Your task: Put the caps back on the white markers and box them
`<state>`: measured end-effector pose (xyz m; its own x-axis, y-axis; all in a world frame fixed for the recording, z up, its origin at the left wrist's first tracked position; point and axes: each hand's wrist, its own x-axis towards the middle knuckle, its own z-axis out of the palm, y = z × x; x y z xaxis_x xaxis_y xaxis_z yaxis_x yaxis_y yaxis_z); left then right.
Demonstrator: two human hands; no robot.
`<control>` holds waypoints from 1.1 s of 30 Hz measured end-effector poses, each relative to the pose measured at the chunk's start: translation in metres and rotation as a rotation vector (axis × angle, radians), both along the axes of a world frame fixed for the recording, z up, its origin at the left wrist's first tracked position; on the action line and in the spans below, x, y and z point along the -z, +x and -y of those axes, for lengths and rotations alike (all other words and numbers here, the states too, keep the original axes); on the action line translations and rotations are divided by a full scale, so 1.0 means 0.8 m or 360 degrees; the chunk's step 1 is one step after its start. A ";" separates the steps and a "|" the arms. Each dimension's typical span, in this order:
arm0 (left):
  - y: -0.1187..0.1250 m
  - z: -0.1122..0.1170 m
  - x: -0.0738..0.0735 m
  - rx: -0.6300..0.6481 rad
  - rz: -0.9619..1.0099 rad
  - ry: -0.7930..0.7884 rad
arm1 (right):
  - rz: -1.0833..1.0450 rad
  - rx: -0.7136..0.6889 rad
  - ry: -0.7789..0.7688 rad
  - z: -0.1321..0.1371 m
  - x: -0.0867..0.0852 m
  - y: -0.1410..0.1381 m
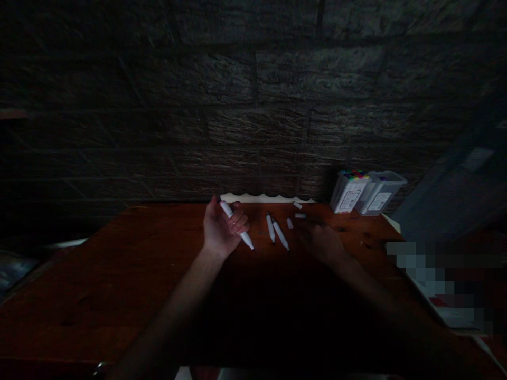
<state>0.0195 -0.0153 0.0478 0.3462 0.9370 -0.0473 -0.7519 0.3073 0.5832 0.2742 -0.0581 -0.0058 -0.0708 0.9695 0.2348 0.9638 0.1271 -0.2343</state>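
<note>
My left hand (222, 229) is closed around a white marker (246, 240), held at a slant. Its upper end looks pinkish and its lower end tapers to a tip. Two more white markers (280, 235) with dark ends lie side by side on the wooden table (150, 264). Small whitish marker caps (300, 216) are scattered just past them. My right hand (322, 243) is low over the table beside these caps. Its fingers are dark and blurred, so I cannot make out whether they hold anything.
At the back right stand a clear bin of colourful-capped markers (348, 192) and a second clear bin (380, 194), both labelled. A white scalloped strip (265, 198) runs along the table's back edge against the dark stone wall (253, 116). The light is dim.
</note>
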 end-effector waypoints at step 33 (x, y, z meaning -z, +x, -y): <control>0.026 -0.007 0.026 -0.0366 -0.0500 -0.0024 | -0.2279 -0.0227 -0.0176 0.019 -0.021 -0.020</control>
<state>0.0404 -0.0097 0.0271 0.0935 0.9868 -0.1323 -0.5875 0.1619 0.7929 0.2585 -0.0730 0.0111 0.0609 0.9919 0.1115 -0.1226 0.1183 -0.9854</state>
